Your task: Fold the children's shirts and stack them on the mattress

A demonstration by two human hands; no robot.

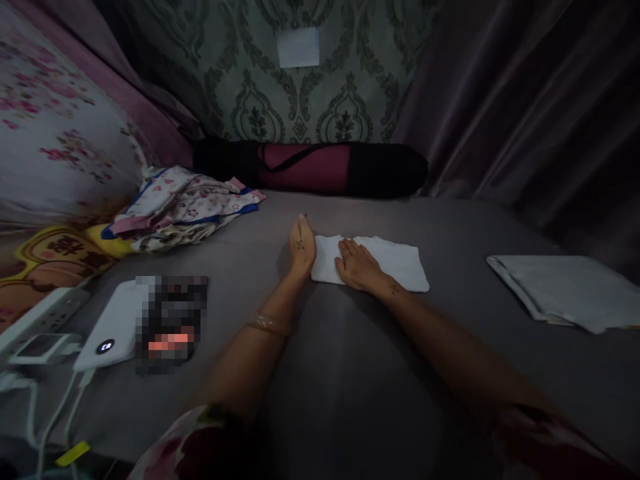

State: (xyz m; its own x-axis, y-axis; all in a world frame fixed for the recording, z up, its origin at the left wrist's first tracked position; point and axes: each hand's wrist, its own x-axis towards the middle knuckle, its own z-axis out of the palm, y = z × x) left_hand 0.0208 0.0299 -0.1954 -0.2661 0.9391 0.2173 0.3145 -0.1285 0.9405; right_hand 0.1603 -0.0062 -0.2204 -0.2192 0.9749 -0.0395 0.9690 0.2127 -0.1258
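A white folded cloth (pixel 397 263) lies flat on the grey bed surface (pixel 345 347) in front of me. My right hand (pixel 357 265) rests palm down on it, fingers stretched out toward its far edge. On the cloth's left short side, my left hand (pixel 303 247) stands on edge with its fingers straight, against or right beside the cloth. Part of the cloth is hidden under the right hand. Neither hand grips anything.
At right lies a white folded fabric (pixel 575 287). Patterned clothes (pixel 190 200) are heaped at left, near a white power bank (pixel 113 323), a power strip (pixel 55 313) and cables. A black and maroon bag (pixel 305 167) lies along the wall.
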